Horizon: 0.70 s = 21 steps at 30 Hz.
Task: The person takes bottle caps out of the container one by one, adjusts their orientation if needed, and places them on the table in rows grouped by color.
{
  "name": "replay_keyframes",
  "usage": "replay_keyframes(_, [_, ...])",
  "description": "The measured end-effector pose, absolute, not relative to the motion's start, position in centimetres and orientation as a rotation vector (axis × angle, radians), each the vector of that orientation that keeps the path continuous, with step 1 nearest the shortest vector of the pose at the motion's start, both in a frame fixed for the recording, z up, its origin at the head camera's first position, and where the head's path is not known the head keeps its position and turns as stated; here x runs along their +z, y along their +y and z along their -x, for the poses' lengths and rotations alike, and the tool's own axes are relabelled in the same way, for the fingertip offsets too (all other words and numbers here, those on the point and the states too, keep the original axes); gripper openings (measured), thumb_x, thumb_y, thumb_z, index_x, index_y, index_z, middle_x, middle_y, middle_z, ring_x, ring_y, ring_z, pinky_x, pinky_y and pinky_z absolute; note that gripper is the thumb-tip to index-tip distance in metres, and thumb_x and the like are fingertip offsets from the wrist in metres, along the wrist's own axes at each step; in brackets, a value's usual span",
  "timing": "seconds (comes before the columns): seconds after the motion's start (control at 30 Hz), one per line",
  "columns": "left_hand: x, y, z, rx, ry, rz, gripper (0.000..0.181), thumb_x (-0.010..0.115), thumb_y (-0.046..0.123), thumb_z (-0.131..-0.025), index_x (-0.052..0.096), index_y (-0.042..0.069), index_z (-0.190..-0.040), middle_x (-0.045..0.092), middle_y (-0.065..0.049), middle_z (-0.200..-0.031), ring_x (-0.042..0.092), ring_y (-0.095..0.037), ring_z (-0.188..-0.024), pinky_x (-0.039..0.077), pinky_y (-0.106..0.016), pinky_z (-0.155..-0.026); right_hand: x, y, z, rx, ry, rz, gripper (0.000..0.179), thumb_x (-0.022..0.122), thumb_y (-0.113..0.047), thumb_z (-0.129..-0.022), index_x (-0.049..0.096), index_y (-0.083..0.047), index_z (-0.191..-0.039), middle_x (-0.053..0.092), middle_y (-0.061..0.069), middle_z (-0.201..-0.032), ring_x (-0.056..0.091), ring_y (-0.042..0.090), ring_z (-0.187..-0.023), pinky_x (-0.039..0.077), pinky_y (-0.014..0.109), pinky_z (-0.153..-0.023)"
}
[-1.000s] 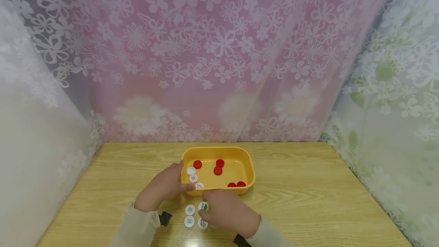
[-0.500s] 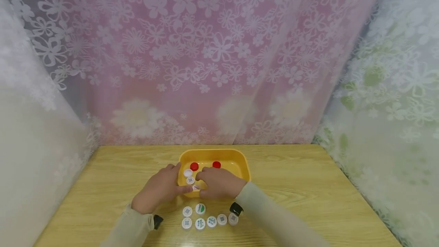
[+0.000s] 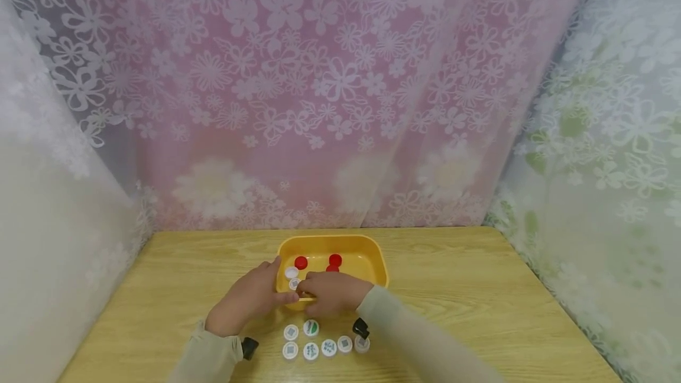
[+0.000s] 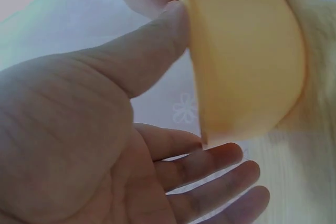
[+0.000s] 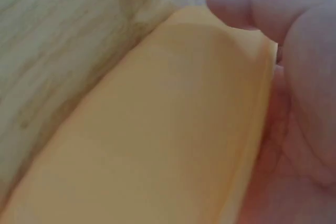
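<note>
A yellow plastic tub (image 3: 351, 246) stands on the table with red bottle caps (image 3: 301, 263) and white bottle caps (image 3: 291, 272) inside. My left hand (image 3: 250, 297) grips its near left corner. In the left wrist view the thumb (image 4: 157, 45) lies against the tub's rim, the other fingers spread beyond the corner. Over the near wall reaches my right hand (image 3: 337, 292), fingers inside by a white cap with a grey square (image 3: 295, 283). Its thumb (image 5: 236, 8) stays outside the wall; the fingertips are hidden, so I cannot tell whether they hold a cap.
In front of the tub, several white printed caps (image 3: 328, 347) lie in a row on the wooden table (image 3: 452, 312). Behind that row are two more, one with a green print (image 3: 311, 328). A pink floral curtain (image 3: 298, 135) hangs along the table's far edge.
My right hand has left the white caps on the table and gone into the tub, then shifted slightly left along the near wall. The left hand keeps its grip on the corner.
</note>
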State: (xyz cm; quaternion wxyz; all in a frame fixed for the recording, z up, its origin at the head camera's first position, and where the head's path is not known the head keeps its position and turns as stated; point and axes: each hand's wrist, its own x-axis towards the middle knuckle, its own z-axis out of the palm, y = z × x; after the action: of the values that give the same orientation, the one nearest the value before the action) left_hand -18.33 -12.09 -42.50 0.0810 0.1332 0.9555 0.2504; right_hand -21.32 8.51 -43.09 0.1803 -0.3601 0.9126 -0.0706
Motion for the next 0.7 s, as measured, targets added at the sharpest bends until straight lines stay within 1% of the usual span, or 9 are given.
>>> replay_keyframes(0.1, [-42.24, -12.15, 18.26, 0.751, 2.842, -0.381, 0.103, 0.081, 0.051, -0.086, 0.034, -0.004, -0.158, 0.056, -0.027, -0.143, 0.059, -0.041, -0.126, 0.048, -0.059, -0.104, -43.33, 8.2, 21.3, -0.229, 2.575, 1.061, 0.027, 0.071, -0.033, -0.094, 0.068, -0.027, -0.119, 0.059, -0.014, -0.098, 0.055, 0.006, -0.084, 0.052, 0.022, -0.086])
replay_keyframes(0.2, [-42.15, -12.17, 18.19, 0.753, 2.828, -0.38, 0.104, 0.081, 0.052, -0.087, 0.032, -0.006, -0.158, 0.051, -0.03, -0.148, 0.053, -0.045, -0.134, 0.045, -0.061, -0.107, -43.54, 8.02, 21.22, -0.264, 2.574, 1.074, 0.021, 0.071, -0.032, -0.093, 0.067, -0.027, -0.114, 0.057, -0.013, -0.095, 0.053, 0.006, -0.082, 0.051, 0.021, -0.082])
replay_keyframes(0.3, [-42.23, -12.14, 18.16, 0.771, 2.819, -0.387, 0.105, 0.08, 0.052, -0.087, 0.03, -0.007, -0.159, 0.049, -0.03, -0.15, 0.05, -0.046, -0.138, 0.043, -0.062, -0.11, -43.68, 8.02, 21.18, -0.292, 2.578, 1.08, 0.016, 0.07, -0.031, -0.093, 0.066, -0.028, -0.108, 0.056, -0.013, -0.092, 0.053, 0.006, -0.081, 0.049, 0.021, -0.08])
replay_keyframes(0.53, [-42.16, -12.01, 18.13, 0.775, 2.823, -0.404, 0.105, 0.08, 0.051, -0.087, 0.03, -0.007, -0.159, 0.05, -0.029, -0.15, 0.05, -0.045, -0.137, 0.043, -0.061, -0.109, -43.94, 8.06, 21.4, -0.363, 2.566, 1.11, 0.012, 0.07, -0.028, -0.095, 0.067, -0.027, -0.106, 0.056, -0.013, -0.09, 0.052, 0.005, -0.08, 0.048, 0.019, -0.076])
replay_keyframes(0.7, [-42.14, -11.98, 18.07, 0.769, 2.828, -0.399, 0.105, 0.08, 0.052, -0.087, 0.031, -0.007, -0.159, 0.051, -0.029, -0.149, 0.051, -0.045, -0.137, 0.043, -0.061, -0.109, -43.83, 7.71, 21.48, -0.399, 2.53, 1.092, 0.008, 0.072, -0.028, -0.094, 0.066, -0.026, -0.099, 0.057, -0.012, -0.087, 0.052, 0.006, -0.079, 0.048, 0.02, -0.075])
